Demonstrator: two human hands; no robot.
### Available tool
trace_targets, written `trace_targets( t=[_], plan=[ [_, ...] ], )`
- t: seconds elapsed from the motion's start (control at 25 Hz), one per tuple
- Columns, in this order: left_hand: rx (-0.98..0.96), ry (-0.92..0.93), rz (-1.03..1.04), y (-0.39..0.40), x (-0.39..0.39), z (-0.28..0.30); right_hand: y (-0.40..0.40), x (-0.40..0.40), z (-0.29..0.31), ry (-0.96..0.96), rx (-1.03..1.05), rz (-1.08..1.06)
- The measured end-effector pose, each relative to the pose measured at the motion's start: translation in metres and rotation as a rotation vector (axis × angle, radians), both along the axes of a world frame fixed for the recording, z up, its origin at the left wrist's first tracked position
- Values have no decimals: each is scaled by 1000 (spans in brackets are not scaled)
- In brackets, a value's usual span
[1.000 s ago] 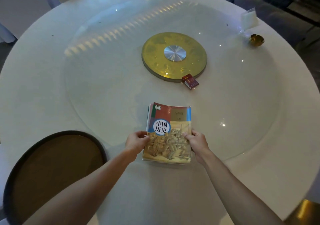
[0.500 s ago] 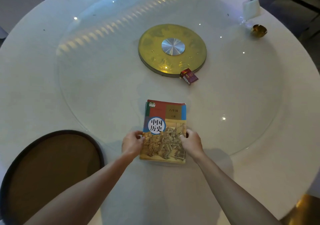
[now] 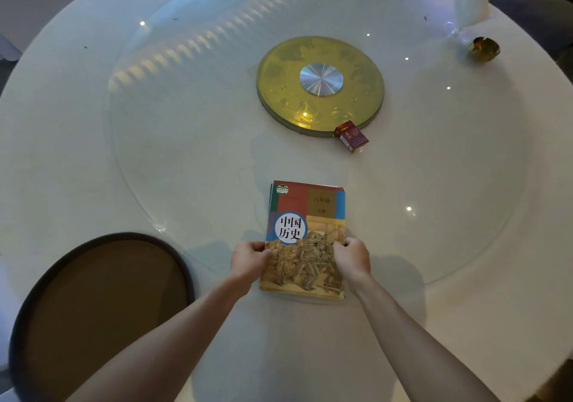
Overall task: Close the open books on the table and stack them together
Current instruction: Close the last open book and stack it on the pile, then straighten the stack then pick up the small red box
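A stack of closed books [image 3: 305, 215] lies flat on the round white table [image 3: 77, 160], near its front edge. The top cover is red, blue and tan, with a white circle of Chinese characters. Edges of a book underneath show along the left side. My left hand [image 3: 249, 257] grips the stack's left edge, thumb on the cover. On the opposite edge, my right hand [image 3: 352, 257] holds the stack the same way. Both hands sit at the lower half of the stack.
A glass turntable [image 3: 173, 129] covers the table's middle, with a gold hub disc [image 3: 356, 91] at its centre. A red cigarette pack [image 3: 351, 136] lies beside the disc. A folded napkin in a glass [image 3: 469, 6] and a small brown bowl [image 3: 483, 49] stand far right. A round brown chair seat [image 3: 102, 305] is at lower left.
The books underneath, fanned out to the left a second ago, now sit nearly flush under the top cover. Both hands stay on the stack's sides. The camera has tilted slightly.
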State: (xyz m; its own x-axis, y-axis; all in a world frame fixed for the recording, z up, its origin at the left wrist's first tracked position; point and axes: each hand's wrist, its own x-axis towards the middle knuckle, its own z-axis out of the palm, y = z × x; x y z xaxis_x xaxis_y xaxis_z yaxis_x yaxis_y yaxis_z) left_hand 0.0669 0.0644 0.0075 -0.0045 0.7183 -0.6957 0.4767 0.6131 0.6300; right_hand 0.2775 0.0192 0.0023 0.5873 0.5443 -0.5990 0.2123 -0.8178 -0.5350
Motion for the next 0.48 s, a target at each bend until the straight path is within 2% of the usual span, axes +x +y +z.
trace_targets(
  t=[0.32, 0.48],
  plan=[
    [77, 225, -114, -6, 26, 3, 5, -1, 6, 86, -22, -57],
    [32, 177, -22, -3, 28, 12, 5, 11, 12, 138, -20, -25]
  ],
)
